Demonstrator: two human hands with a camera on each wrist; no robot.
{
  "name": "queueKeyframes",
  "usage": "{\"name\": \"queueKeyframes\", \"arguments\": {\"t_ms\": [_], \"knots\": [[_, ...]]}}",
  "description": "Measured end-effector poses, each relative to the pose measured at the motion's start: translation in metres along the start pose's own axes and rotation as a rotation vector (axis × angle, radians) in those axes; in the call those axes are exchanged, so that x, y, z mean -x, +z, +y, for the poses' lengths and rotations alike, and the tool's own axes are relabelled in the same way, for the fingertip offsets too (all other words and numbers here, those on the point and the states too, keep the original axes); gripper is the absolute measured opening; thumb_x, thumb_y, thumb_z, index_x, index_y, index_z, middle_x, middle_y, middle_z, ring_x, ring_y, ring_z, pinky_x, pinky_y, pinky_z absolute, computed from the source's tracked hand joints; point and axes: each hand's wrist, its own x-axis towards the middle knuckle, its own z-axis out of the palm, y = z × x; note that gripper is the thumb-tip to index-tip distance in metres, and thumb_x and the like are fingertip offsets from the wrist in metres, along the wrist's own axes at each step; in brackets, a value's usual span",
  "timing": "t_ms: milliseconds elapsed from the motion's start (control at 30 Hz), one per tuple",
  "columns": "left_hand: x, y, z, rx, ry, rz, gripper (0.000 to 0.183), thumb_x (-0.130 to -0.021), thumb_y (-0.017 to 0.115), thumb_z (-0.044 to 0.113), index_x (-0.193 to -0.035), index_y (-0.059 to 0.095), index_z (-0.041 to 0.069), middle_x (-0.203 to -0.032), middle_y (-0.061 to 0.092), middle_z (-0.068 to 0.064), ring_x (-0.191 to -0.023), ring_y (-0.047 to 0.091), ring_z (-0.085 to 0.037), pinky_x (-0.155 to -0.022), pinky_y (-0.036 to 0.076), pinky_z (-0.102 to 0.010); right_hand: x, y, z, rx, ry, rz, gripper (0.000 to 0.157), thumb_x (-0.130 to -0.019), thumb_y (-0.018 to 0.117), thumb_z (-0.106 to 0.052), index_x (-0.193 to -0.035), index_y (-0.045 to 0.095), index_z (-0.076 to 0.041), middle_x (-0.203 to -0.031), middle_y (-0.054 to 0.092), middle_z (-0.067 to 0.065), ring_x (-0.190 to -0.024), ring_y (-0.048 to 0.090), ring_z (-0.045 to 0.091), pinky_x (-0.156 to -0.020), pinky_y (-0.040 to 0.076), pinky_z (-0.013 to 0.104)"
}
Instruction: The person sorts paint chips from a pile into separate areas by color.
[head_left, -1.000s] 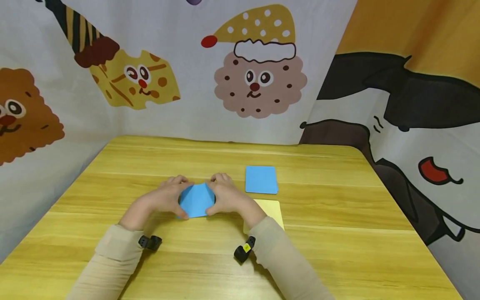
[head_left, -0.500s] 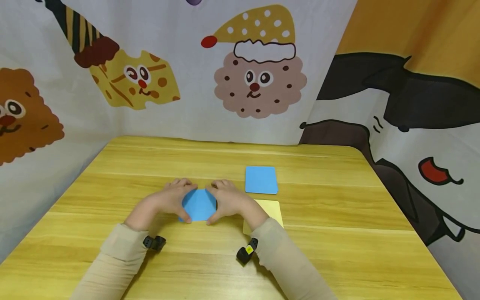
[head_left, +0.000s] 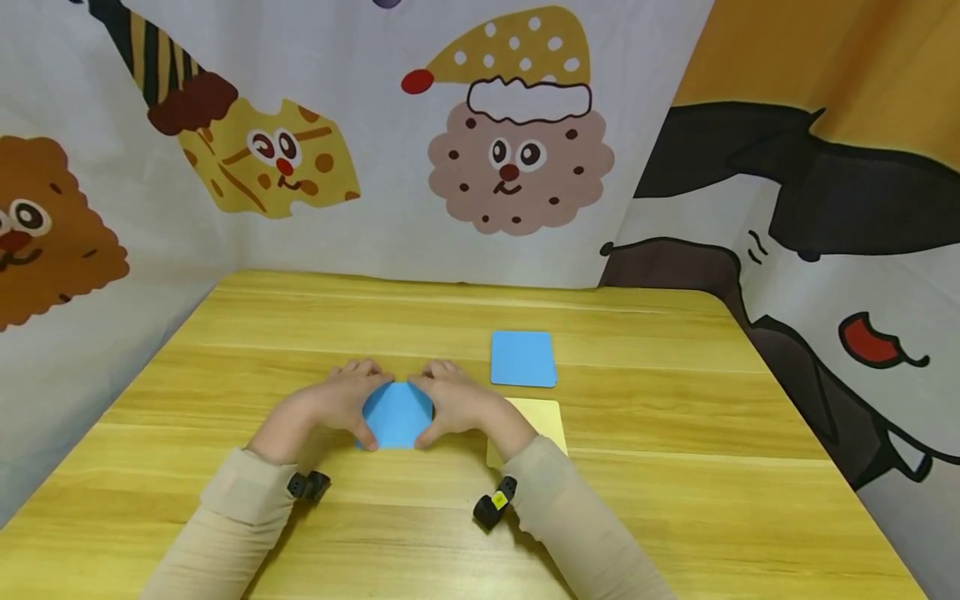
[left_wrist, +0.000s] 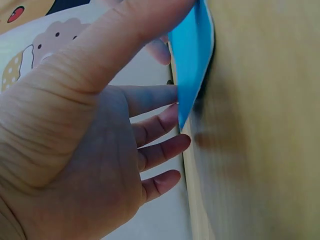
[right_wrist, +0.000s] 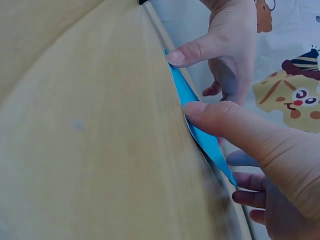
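Note:
A blue sheet of paper [head_left: 399, 417] lies low over the table in front of me, its far corners raised. My left hand [head_left: 341, 402] holds its left side, the thumb along the near edge and the index finger at the far one. On the opposite side my right hand [head_left: 456, 403] grips it the same way. The left wrist view has the blue paper [left_wrist: 192, 60] bowed up from the wood, with the other fingers spread past it. In the right wrist view both thumbs press the near edge of the paper [right_wrist: 207, 142].
A blue square of paper or card [head_left: 523, 358] lies behind and right of my right hand. Nearer, a yellow square [head_left: 543, 421] is partly covered by my right forearm. The wooden table [head_left: 660, 500] ends at a printed cloth [head_left: 375, 242] at the back.
The paper and both hands have come a little nearer to me and slightly right. The raised far part of the sheet sits lower. In the last half second there is hardly any movement.

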Motion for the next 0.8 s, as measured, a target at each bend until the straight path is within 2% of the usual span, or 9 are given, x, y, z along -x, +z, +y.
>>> {"name": "queueKeyframes", "arguments": {"t_ms": [133,300,567,800], "knots": [[-0.0009,0.0005,-0.0008,0.004,0.015,0.011,0.102,-0.057,0.092,0.040,-0.138,0.046,-0.002,-0.118,0.046,-0.009,-0.109,0.041,-0.032,-0.089,0.035,-0.054,0.0007,-0.0001,-0.0016,-0.035,-0.006,0.006,0.101,-0.067,0.083,-0.051,-0.147,0.038,-0.010,-0.131,0.040,0.003,-0.119,0.035,0.020,-0.098,0.034,0.034],[-0.0006,0.0012,-0.0018,0.019,0.031,0.027,0.098,-0.056,0.092,0.039,-0.135,0.048,0.001,-0.121,0.046,-0.010,-0.110,0.042,-0.033,-0.092,0.035,-0.055,0.0009,0.0009,-0.0013,-0.060,0.006,0.006,0.101,-0.067,0.084,-0.050,-0.148,0.038,-0.013,-0.132,0.040,0.004,-0.120,0.035,0.021,-0.099,0.034,0.036],[-0.0001,0.0014,-0.0014,0.037,0.032,0.012,0.100,-0.057,0.092,0.038,-0.136,0.045,0.000,-0.122,0.050,-0.010,-0.110,0.042,-0.033,-0.091,0.035,-0.056,0.0016,0.0023,-0.0016,-0.061,0.020,0.017,0.101,-0.065,0.086,-0.049,-0.147,0.038,-0.014,-0.119,0.044,0.001,-0.110,0.039,0.019,-0.096,0.033,0.036],[0.0004,0.0020,-0.0008,0.037,0.022,0.015,0.101,-0.056,0.092,0.040,-0.136,0.045,0.001,-0.114,0.049,-0.007,-0.105,0.042,-0.029,-0.088,0.037,-0.052,0.0037,0.0027,-0.0009,-0.025,-0.009,0.039,0.108,-0.060,0.086,-0.053,-0.147,0.038,-0.013,-0.120,0.042,0.002,-0.110,0.037,0.018,-0.096,0.033,0.034]]}}
